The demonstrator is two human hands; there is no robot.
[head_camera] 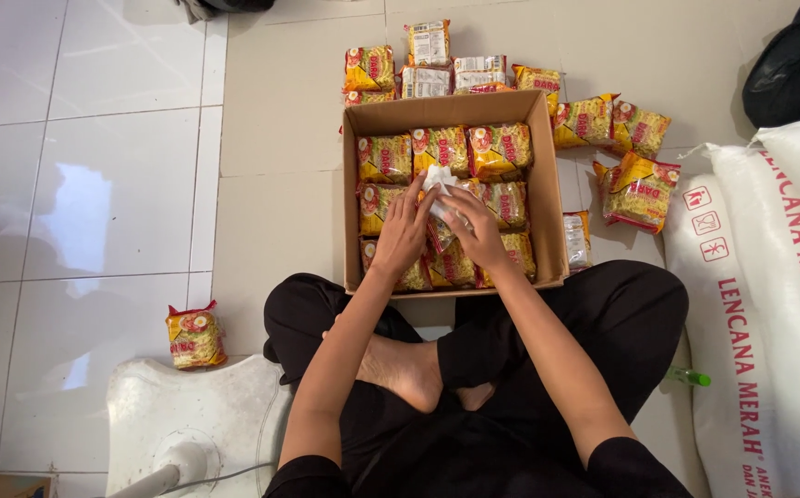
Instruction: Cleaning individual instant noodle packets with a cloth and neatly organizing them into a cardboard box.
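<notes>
The person sits cross-legged on the pale tiled floor with the open brown cardboard box just before the knees, so both arms reach inside easily. The left hand and the right hand meet over the middle of the box, and their fingers close around one noodle packet with a pale, whitish side. The packet stands tilted, with its long axis pointing away from the person, toward the far wall of the box, and its top end raised. The yellow and red packets lie flat in rows, probably to fill the box evenly. More loose packets wait on the floor beside the box, and one lies near the left knee.
</notes>
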